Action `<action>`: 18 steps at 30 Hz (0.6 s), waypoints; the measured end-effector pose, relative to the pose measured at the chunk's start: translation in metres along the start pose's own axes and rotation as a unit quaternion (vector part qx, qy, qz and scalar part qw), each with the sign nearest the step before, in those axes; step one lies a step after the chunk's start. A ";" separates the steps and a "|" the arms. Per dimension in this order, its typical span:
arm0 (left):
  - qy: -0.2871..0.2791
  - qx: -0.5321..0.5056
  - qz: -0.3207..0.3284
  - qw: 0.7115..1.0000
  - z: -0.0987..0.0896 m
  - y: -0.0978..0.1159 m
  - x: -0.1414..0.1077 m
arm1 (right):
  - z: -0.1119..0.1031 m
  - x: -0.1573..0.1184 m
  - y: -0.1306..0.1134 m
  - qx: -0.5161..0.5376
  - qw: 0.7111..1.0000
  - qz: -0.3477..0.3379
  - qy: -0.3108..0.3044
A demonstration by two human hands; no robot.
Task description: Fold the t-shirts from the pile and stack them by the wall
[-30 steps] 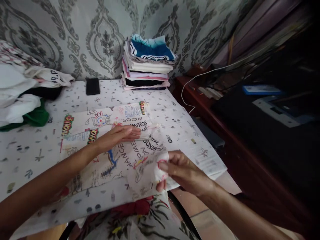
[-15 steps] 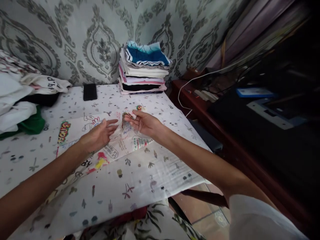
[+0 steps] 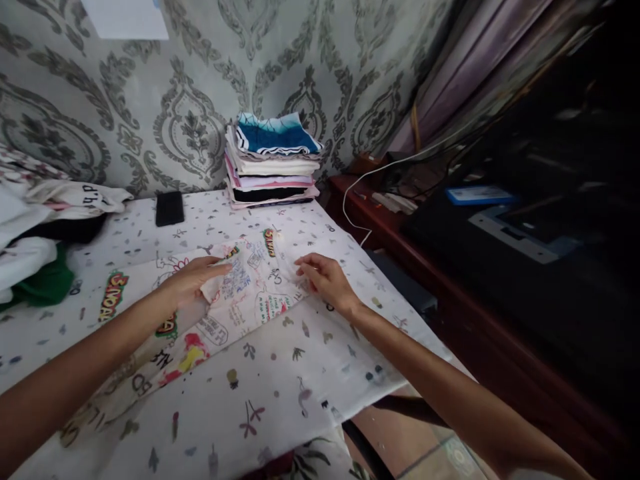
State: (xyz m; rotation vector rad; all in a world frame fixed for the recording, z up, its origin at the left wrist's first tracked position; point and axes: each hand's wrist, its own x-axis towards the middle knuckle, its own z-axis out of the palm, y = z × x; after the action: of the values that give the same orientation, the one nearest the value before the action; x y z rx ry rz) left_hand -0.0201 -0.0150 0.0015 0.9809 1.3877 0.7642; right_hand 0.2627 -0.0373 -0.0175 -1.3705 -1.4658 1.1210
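A white garment (image 3: 245,293) covered in doodles and colourful lettering lies spread out on the table, partly folded over itself. I cannot tell its exact kind. My left hand (image 3: 193,283) pinches a folded edge of it near the middle, with the fabric slightly raised there. At the garment's right end, my right hand (image 3: 327,280) has its fingers closed on the edge. The fingertips of that hand are partly hidden by the fabric and the knuckles.
A neat stack of folded clothes (image 3: 275,163) stands against the wall. To its left lies a black phone (image 3: 170,208). Loose clothes (image 3: 35,233) are heaped at the far left. On the right are a dark red cabinet (image 3: 380,220) and a white cable (image 3: 345,200).
My hands have moved apart, the right one to the right and the left one slightly left. The garment's right part now lies flatter. My view has tilted upward a little.
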 end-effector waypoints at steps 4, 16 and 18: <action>0.013 0.007 -0.034 0.999 -0.001 0.005 0.022 | -0.013 -0.028 0.014 -0.105 0.994 -0.006 -0.012; -0.020 -0.037 0.083 0.996 0.013 0.027 0.030 | -0.011 -0.033 0.016 -0.196 0.979 -0.049 -0.037; -0.023 -0.022 0.104 0.994 0.014 0.032 0.037 | -0.014 -0.034 0.015 -0.164 0.985 -0.045 -0.043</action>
State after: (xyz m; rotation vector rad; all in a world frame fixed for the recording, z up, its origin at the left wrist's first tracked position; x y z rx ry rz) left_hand -0.0005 0.0302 0.0133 1.1135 1.2365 0.9168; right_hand 0.2830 -0.0697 -0.0282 -1.4733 -1.8173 0.9193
